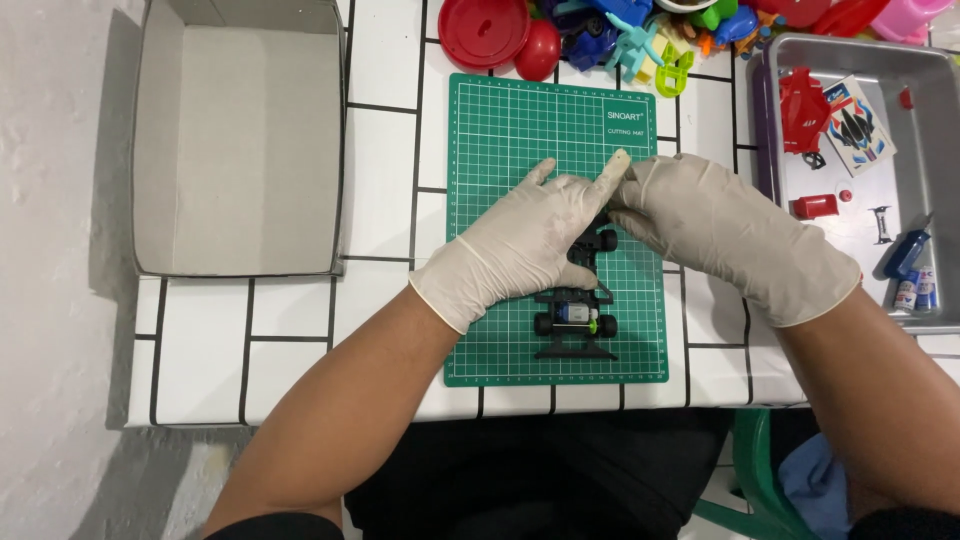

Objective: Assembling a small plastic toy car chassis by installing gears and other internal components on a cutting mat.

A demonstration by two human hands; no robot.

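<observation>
On the green cutting mat (500,140) in the middle of the table (290,330), I have both gloved hands over a small black toy car chassis (577,322). My left hand (515,250) presses down, seemingly steadying the frame, while my right hand (715,235) pinches its front end. Whatever those fingers (612,172) grasp is covered. A metal tray (935,120) of parts sits right, cut off.
</observation>
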